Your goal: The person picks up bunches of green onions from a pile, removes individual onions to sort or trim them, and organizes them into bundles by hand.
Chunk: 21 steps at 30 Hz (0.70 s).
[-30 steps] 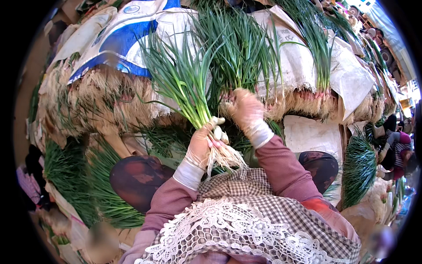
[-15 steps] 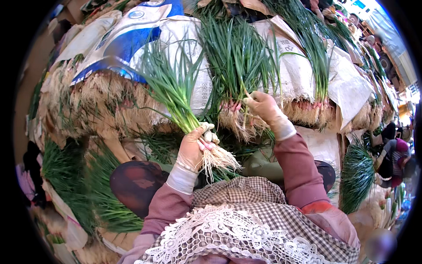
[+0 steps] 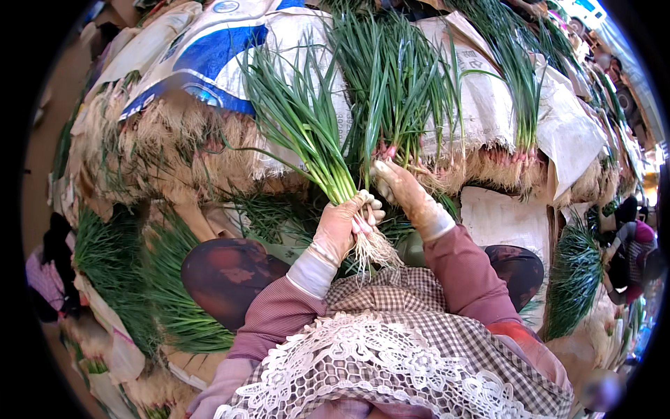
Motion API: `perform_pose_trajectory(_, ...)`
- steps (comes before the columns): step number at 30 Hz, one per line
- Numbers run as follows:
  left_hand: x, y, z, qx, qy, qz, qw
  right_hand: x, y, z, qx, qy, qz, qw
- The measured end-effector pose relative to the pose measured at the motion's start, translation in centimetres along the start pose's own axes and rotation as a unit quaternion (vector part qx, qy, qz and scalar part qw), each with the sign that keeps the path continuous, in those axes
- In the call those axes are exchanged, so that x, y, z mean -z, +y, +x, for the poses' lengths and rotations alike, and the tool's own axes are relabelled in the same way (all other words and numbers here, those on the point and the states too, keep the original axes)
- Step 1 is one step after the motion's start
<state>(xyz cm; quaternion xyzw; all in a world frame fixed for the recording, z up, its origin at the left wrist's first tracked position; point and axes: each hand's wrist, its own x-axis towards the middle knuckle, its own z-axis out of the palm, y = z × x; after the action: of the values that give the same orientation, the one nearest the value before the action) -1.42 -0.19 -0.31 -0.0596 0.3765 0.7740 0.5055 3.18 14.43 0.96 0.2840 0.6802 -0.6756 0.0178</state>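
A bunch of spring onions (image 3: 322, 162), with long green leaves, pinkish bulbs and pale stringy roots, is gripped in my gloved left hand (image 3: 340, 222). Its leaves fan up and to the left, while the roots hang below my fist. My gloved right hand (image 3: 405, 190) is closed at the bulb end of the loose spring onions (image 3: 396, 91) lying on the heap. A stem runs down into its bent fingers, which partly hide what they hold. Only a small gap separates the two hands.
White and blue sacks (image 3: 223, 52) cover the heap, with dense roots (image 3: 167, 136) jutting from its near edge. More green bundles lie at left (image 3: 185, 293) and right (image 3: 574, 279). My knees flank the work. Another person (image 3: 631, 251) sits at far right.
My left hand has moved right and slightly up with its bunch. My right hand has come down and left, nearer to it. The whole view has shifted a little.
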Motion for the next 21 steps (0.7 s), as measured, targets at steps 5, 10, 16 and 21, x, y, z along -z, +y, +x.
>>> perform_pose_trajectory(5, -0.4, -0.1, -0.3, -0.028, 0.053, 0.269, 0.961, -1.2, 0.8, 2.7, 0.143, 0.112, -0.183, 0.966)
perform_pose_trajectory(10, -0.5, -0.1, 0.4, -0.057, 0.064, 0.019, 0.996, -1.5, 2.5, 1.0, 0.056, -0.009, -0.057, 0.997)
perform_pose_trajectory(16, -0.5, 1.1, -0.8, -0.078, 0.018, -0.071, 0.994, -2.0, 6.2, -0.6, -0.158, -0.284, -0.619, 0.715)
perform_pose_trajectory(21, 0.6, 0.8, -0.3, -0.006, 0.003, -0.016, 1.000, 1.1, -1.3, 0.1, 0.106, 0.250, -0.443, 0.855)
